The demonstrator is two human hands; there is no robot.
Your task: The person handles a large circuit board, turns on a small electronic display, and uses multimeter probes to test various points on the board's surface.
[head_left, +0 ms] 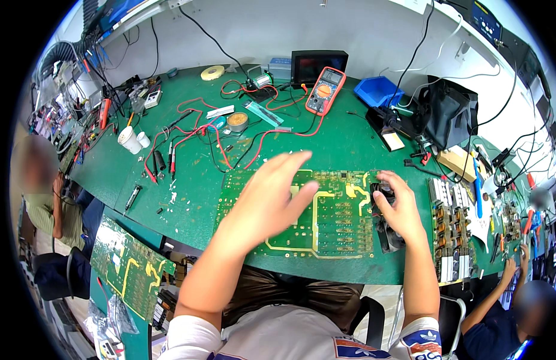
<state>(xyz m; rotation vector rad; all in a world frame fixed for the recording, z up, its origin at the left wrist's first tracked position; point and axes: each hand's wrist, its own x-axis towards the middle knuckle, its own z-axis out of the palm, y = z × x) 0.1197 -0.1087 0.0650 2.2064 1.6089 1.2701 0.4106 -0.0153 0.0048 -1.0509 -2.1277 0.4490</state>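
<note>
A large green circuit board (pixel 344 207) with yellowish traces lies on the green workbench in front of me. My left hand (pixel 272 195) hovers over its left part, slightly blurred, thumb and fingers apart and nothing in them. At the board's right edge, my right hand (pixel 401 207) is over a black part that looks like a row of fans (pixel 391 237). Its thumb and fingers are bent but apart; whether they touch the black part or the board edge is hard to tell. My left hand covers part of the board.
A red multimeter (pixel 325 90) with tangled leads, a round tin (pixel 236 122) and a blue bin (pixel 377 92) stand farther back. Another circuit board (pixel 125 264) sits at lower left. Boards with heavy components (pixel 451 231) lie on the right. Other people sit at both sides.
</note>
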